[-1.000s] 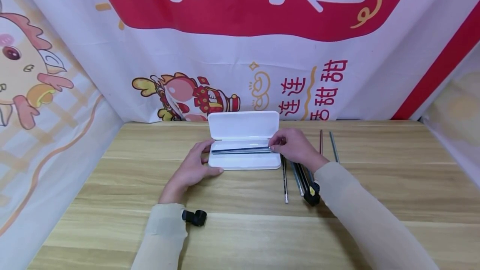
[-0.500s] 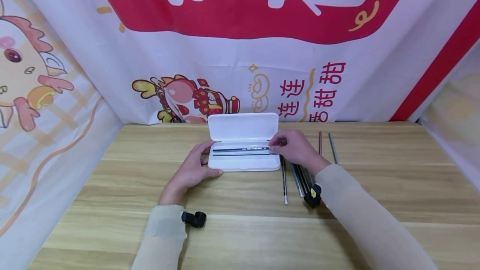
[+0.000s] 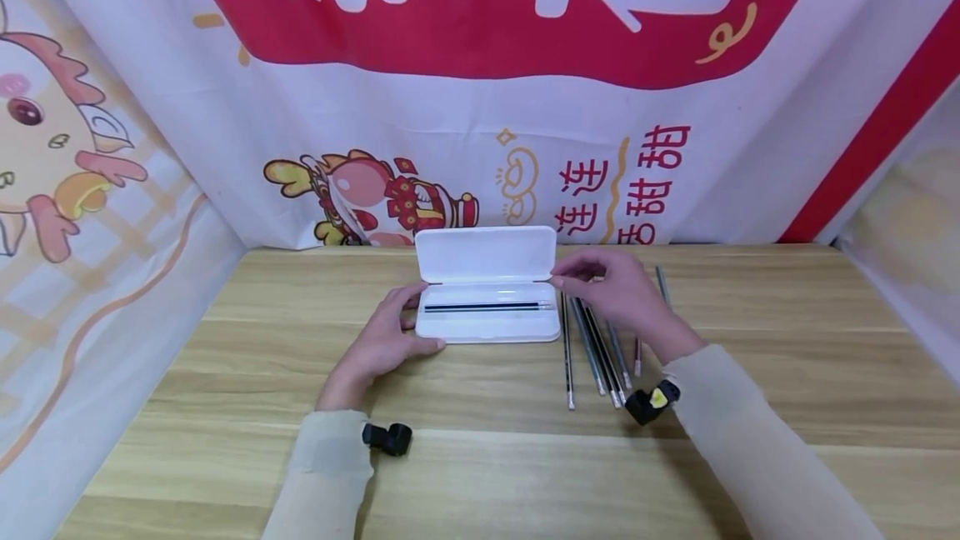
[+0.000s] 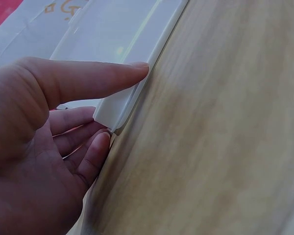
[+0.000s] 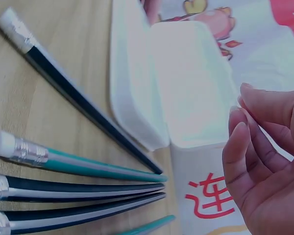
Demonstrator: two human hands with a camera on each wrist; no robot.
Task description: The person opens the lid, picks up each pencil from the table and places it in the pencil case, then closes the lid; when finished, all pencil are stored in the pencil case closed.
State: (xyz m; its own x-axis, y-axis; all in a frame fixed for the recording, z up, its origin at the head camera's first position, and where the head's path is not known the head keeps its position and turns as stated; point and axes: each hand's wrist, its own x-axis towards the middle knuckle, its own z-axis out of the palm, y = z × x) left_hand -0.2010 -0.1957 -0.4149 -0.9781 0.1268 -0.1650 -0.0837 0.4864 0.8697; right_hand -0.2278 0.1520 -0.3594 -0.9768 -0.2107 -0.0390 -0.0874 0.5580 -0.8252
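Note:
A white pencil case (image 3: 487,332) lies on the table with its lid (image 3: 486,254) raised. Dark striped pencils (image 3: 483,307) lie lengthwise inside; I cannot tell how many. My left hand (image 3: 378,342) holds the case's left end, thumb over the front rim (image 4: 132,100) and fingers at the end wall. Above the case's right end, my right hand (image 3: 611,290) has loosely bent fingers with nothing between them. Below and right of that hand lie several loose pencils: a black one (image 3: 568,369) nearest the case, and green (image 5: 88,164) and dark ones (image 5: 78,188) with white erasers.
A reddish pencil (image 3: 638,357) and a blue-green one (image 3: 663,283) lie farther right. The wooden table (image 3: 480,473) ends at a printed cloth backdrop (image 3: 495,148). Small black wrist cameras (image 3: 390,438) sit at both sleeves.
My right hand has let go of a dark pencil, which now lies in the case beside another. The hand has moved right and slightly away from the case. The left hand keeps its place.

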